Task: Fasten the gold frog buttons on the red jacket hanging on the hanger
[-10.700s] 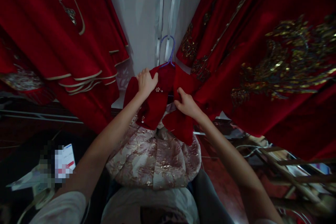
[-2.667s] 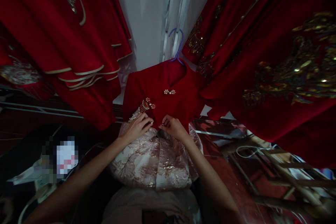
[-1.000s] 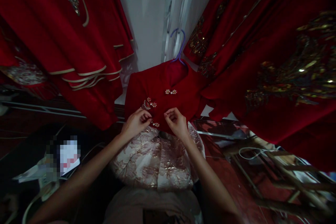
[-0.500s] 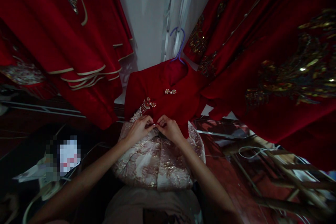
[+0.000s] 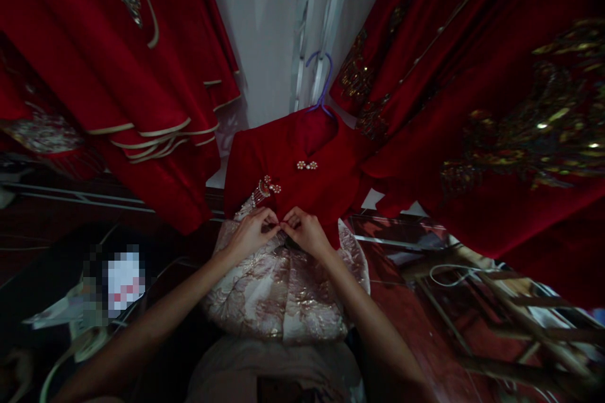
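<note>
A red jacket (image 5: 331,192) lies spread before me on a purple hanger (image 5: 327,79). Flower-shaped jewelled fasteners (image 5: 307,165) sit below its neckline, and a beaded tassel ornament (image 5: 262,190) hangs on its left part. My left hand (image 5: 255,228) pinches the jacket's lower front with thumb and finger. Right beside it, my right hand (image 5: 305,230) pinches the same spot, fingertips almost meeting. Whatever small piece sits between the fingertips is hidden. Pale brocade cloth with gold pattern (image 5: 283,296) covers my lap under both hands.
Red garments with light piping (image 5: 155,75) hang at left; sequinned red garments (image 5: 510,138) hang at right. Behind the jacket stands a pale panel with metal rails (image 5: 269,31). A wooden rack-like frame (image 5: 520,327) is at lower right. A blurred-out item (image 5: 125,280) lies at lower left.
A small shiny piece showed between my fingertips before; now the fingers cover it. Both hands have stayed at the same spot, with only slight finger movement.
</note>
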The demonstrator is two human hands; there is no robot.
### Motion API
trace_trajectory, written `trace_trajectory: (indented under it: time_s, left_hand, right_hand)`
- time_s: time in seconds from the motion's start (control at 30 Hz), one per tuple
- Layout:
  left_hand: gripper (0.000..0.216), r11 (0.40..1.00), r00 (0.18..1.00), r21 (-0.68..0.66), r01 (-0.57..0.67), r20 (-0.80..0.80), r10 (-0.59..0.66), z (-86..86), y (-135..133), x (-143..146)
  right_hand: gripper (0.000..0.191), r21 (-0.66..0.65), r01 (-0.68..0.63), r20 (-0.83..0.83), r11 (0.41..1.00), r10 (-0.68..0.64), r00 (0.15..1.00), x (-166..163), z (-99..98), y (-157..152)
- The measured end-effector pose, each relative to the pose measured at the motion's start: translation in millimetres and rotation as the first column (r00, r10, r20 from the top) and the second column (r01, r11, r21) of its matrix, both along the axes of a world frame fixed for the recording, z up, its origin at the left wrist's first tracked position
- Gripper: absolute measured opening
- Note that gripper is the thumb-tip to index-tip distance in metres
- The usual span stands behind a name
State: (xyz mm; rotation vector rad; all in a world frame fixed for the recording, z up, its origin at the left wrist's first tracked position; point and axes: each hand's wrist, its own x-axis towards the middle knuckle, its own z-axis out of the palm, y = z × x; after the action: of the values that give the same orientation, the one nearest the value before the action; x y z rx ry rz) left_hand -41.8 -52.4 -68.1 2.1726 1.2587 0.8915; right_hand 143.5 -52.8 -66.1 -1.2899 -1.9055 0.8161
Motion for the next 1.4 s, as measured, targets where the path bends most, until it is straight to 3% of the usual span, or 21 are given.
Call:
trace_trajectory:
  time_s: [0.13,0.3,0.37,0.43,0.53,0.63,0.7,0.77,0.87,1.03,1.27,1.33,1.4]
  left_hand:
    - [0.018,0.997,1.000,0.080,0.016,-0.022,-0.014,3.8,-2,0]
    - [0.031,0.991,0.997,0.129,0.037,-0.064,-0.029,-0.1,-2,-1]
    - [0.029,0.998,0.999,0.066,0.008,0.040,-0.010,-2.4,-1,2]
    - [0.032,0.994,0.965,-0.107,0.001,0.263,0.028,-2.2,2,7]
    - [0.041,0.918,0.755,-0.390,0.069,0.622,0.207,4.8,11,14]
    - [0.040,0.881,0.495,-0.470,0.053,0.779,0.386,15.2,25,18]
    - [0.038,0.868,0.403,-0.495,0.036,0.802,0.441,20.0,33,19]
    - [0.036,0.841,0.369,-0.537,0.065,0.796,0.479,22.2,39,20]
    - [0.033,0.817,0.342,-0.567,0.106,0.792,0.505,22.0,42,22]
    - [0.033,0.840,0.346,-0.537,0.077,0.805,0.483,18.5,42,23]
    - [0.030,0.848,0.352,-0.526,-0.069,0.782,0.514,18.1,45,29]
    - [0.031,0.830,0.394,-0.555,-0.052,0.753,0.528,21.5,45,33]
    - [0.033,0.828,0.514,-0.561,-0.007,0.708,0.485,27.8,45,39]
  right_hand:
    - [0.012,-0.078,-0.027,-0.120,0.997,0.018,0.993,4,6.8,0]
    - [0.030,-0.299,-0.228,-0.328,0.926,0.125,0.936,16,26.0,0]
    - [0.033,-0.347,-0.287,-0.388,0.893,0.142,0.910,21,34.0,-2]
    - [0.033,-0.357,-0.309,-0.400,0.881,0.155,0.903,25,39.8,-3]
    - [0.032,-0.365,-0.352,-0.374,0.862,0.210,0.903,28,44.1,-6]
    - [0.031,-0.380,-0.378,-0.361,0.844,0.241,0.901,29,45.3,-7]
    - [0.030,-0.373,-0.370,-0.352,0.851,0.240,0.905,29,45.7,-7]
    - [0.030,-0.362,-0.361,-0.342,0.859,0.238,0.909,30,46.0,-7]
    - [0.029,-0.356,-0.364,-0.343,0.861,0.242,0.908,30,45.8,-6]
    - [0.028,-0.351,-0.380,-0.362,0.856,0.250,0.898,30,43.4,-6]
    - [0.029,-0.343,-0.382,-0.372,0.858,0.249,0.894,29,42.8,-6]
    - [0.028,-0.344,-0.388,-0.369,0.855,0.256,0.893,31,43.3,-6]
    - [0.027,-0.368,-0.406,-0.358,0.837,0.275,0.892,34,43.5,-6]
